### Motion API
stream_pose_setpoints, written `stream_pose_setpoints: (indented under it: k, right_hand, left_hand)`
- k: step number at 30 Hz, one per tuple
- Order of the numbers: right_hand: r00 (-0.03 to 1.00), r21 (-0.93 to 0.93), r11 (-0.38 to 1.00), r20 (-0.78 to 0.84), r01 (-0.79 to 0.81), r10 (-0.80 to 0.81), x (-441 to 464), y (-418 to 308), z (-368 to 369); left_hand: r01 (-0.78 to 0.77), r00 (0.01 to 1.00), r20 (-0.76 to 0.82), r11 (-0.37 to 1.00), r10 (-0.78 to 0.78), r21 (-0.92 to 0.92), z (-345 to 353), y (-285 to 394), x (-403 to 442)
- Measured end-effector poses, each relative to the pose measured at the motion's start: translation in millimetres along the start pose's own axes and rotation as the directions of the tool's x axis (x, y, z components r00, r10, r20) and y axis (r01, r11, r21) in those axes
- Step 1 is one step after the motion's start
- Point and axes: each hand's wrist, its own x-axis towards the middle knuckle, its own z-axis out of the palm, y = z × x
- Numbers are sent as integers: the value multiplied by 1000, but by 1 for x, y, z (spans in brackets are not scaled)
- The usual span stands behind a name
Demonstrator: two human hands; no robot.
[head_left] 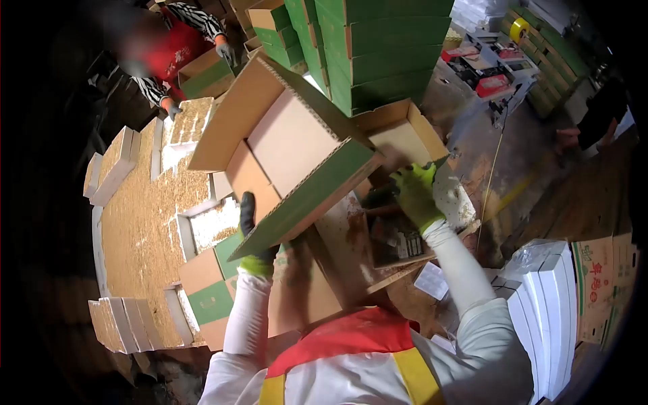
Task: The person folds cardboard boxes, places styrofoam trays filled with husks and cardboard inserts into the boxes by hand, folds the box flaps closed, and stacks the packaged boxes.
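A: Step in hand, as we judge it: handling the open carton (293, 145), tilted in front of us. Our left hand (248, 214) grips its near flap, thumb inside.

B: Our right hand (417, 194)?

A: Fingers spread wide, nothing seen in it, near the smaller carton (429, 132); contact unclear.

B: Next move?

A: We judge it calls for a second grip to steady the tilt.

B: Surroundings: brown grainy layer (138, 226) to our left, white-sided blocks (115, 165) along its edge; green cartons (385, 57) stacked ahead; co-worker (179, 50) in red, upper left.
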Motion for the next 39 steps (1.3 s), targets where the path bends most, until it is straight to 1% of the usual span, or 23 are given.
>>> stream_pose_setpoints:
  k: [2,5,8,9,11,13,14,17,18,19,21,22,23,24,26,27,28,29,30,32,34,36,39]
  right_hand:
    - [997,-83,996,-79,-31,25,-6,-15,13]
    - [994,189,980,-80,-63,79,-8,-25,-48]
    - [832,772,636,-341,-18,437,-4,83,1]
    - [847,931,360,-148,-55,511,5,120,-11]
    - [915,870,415,93,-267,393,15,166,12]
    - [848,881,-34,464,-472,256,21,214,154]
    - [932,891,273,352,-363,90,22,224,151]
    - [887,752,576,452,-321,-96,10,204,138]
    - [889,791,479,456,-380,-48,11,193,118]
    - [888,824,373,459,-426,1,12,181,98]
    - [932,945,58,305,-321,197,2,147,72]
    - [935,979,30,184,-202,303,-5,143,79]
    - [869,939,-342,208,-48,450,-5,140,88]
    - [868,901,-431,256,-55,425,-12,151,115]
    - [964,976,165,98,-142,249,-45,202,253]
    - [988,894,440,16,-83,155,-60,225,317]
    - [991,462,882,126,-89,35,-54,220,270]
    - [964,-132,989,267,60,-23,-49,212,247]
    - [982,233,972,191,-37,-8,-44,202,255]
    - [988,824,546,127,-152,83,-44,209,277]
    - [910,256,948,409,-190,71,-22,180,219]
    - [826,-76,991,548,-108,132,1,141,152]
    - [744,-188,982,658,6,121,16,122,123]
  left_hand:
    - [-103,979,-163,987,123,124,-27,-19,28]
    - [1,993,-115,1000,1,21,-45,-37,58]
    - [-108,963,-195,930,185,350,27,-56,60]
    - [-65,962,-236,952,140,299,9,-64,75]
    - [-38,985,-154,973,75,227,33,-70,82]
    - [-37,996,-83,994,45,100,3,-83,105]
    - [17,999,-52,998,-13,67,13,-81,110]
    - [143,979,-140,989,-146,-31,-18,-96,137]
    - [-204,978,177,689,111,695,-27,-104,140]
    - [-456,814,464,-110,350,883,-37,-111,144]
    - [-39,996,-20,623,87,781,-17,-96,149]
    - [39,996,-83,722,25,691,-5,-96,150]
    - [7,999,-24,516,27,857,5,-92,148]
    - [88,992,-120,518,29,851,27,-95,146]
    - [236,949,-306,467,80,852,26,-102,160]
    - [197,963,-211,97,166,976,2,-102,168]
    - [255,951,-298,345,77,903,1,-103,169]
    - [223,949,-308,533,74,816,3,-114,167]
    - [180,945,-318,697,72,694,4,-126,165]
    - [90,945,-305,805,116,587,16,-131,157]
    - [174,939,-342,826,24,537,23,-121,148]
    - [213,941,-338,736,23,643,14,-112,146]
    - [144,931,-334,692,147,708,-9,-121,138]
